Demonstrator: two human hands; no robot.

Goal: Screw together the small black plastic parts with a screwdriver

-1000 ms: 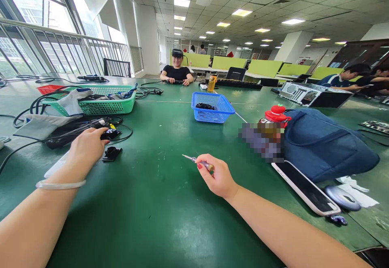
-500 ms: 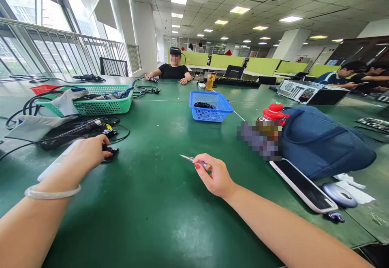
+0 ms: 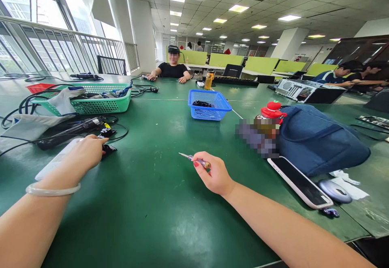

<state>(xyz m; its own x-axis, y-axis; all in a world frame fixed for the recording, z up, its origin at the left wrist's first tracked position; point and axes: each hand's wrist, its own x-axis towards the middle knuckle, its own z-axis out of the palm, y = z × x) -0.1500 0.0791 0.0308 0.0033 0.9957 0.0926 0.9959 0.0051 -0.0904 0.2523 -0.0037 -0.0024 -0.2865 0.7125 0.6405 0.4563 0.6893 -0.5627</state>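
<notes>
My right hand [image 3: 215, 175] is closed around a small screwdriver [image 3: 190, 157] with a clear handle. Its thin metal tip points left, above the green table. Over at the left, my left hand [image 3: 88, 152] has its fingers curled on a small black plastic part [image 3: 109, 149], which looks tilted; my fingers partly hide it. Just beyond lies another small black piece [image 3: 106, 132] with a yellow bit near it. A white flat object [image 3: 54, 163] is partly under my left forearm.
A green basket [image 3: 103, 105] with gloves, black cables and a grey glove [image 3: 27, 125] lie at the left. Ahead stands a blue basket [image 3: 209, 114] with black parts. At right are a phone [image 3: 299, 183], a blue bag [image 3: 322, 142] and a red-lidded bottle [image 3: 272, 110]. A person sits opposite.
The black part under my left hand has gone from lying flat to tilted, and those fingers have shifted over it. My right hand keeps the screwdriver nearly still.
</notes>
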